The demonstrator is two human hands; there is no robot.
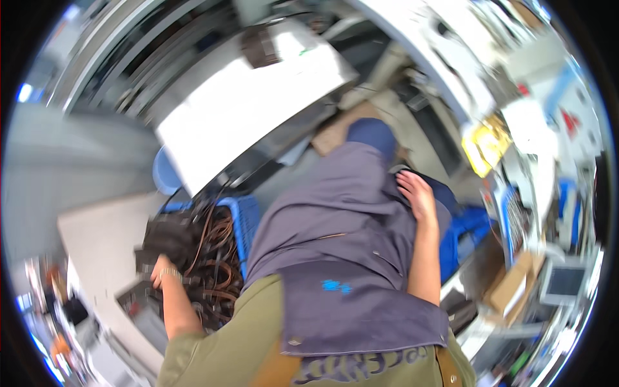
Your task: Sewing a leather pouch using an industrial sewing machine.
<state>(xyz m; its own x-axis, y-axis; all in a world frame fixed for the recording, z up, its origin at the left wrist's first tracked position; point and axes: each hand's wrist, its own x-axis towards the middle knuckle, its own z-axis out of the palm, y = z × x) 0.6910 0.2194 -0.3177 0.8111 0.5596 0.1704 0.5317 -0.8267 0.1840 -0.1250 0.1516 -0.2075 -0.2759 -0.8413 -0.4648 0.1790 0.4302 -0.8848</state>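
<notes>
My left hand [160, 268], with a band on its wrist, reaches down to a heap of dark brown bags [173, 237] at the lower left. Blur and the dark material keep me from seeing whether its fingers grip one. Brown straps [218, 240] lie tangled beside the bags, in and around a blue plastic crate [246, 222]. My right hand [418, 193] lies on the grey apron [322, 200] over my thigh. Its fingers are stretched out and hold nothing.
A white worktable [251, 109] stands ahead, with a dark brown object [260, 46] on it. Below its left corner is a round blue container [166, 171]. To the right are a yellow item [487, 145], a cardboard box [514, 284] and a blue bin [467, 235].
</notes>
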